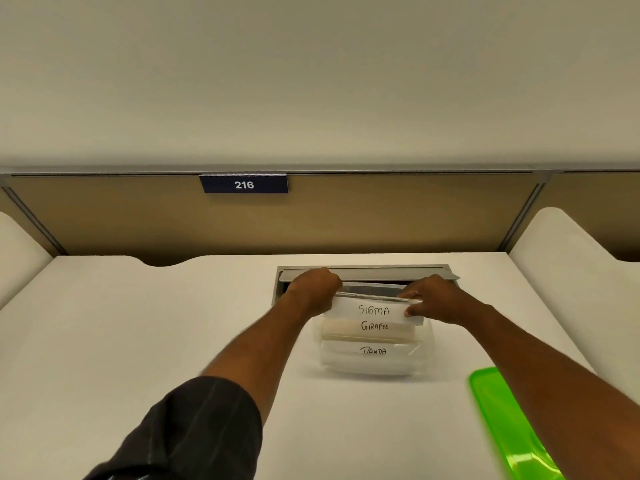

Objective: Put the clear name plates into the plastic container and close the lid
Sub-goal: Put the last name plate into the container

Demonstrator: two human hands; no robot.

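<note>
Container [427, 355] mid-desk [138, 323]; lid [502, 420] right of it, nearer.

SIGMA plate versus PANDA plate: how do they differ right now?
The SIGMA plate is gripped at its ends by the left hand and right hand; the PANDA plate lies untouched in the plastic container. SIGMA sits highest and farthest from the camera; PANDA is nearest, below the GIRAFEE plate. Both are clear with handwritten white labels.

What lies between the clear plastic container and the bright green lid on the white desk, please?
Only bare white desk separates the clear plastic container from the bright green lid in the head view; the right forearm passes above that stretch.
</note>
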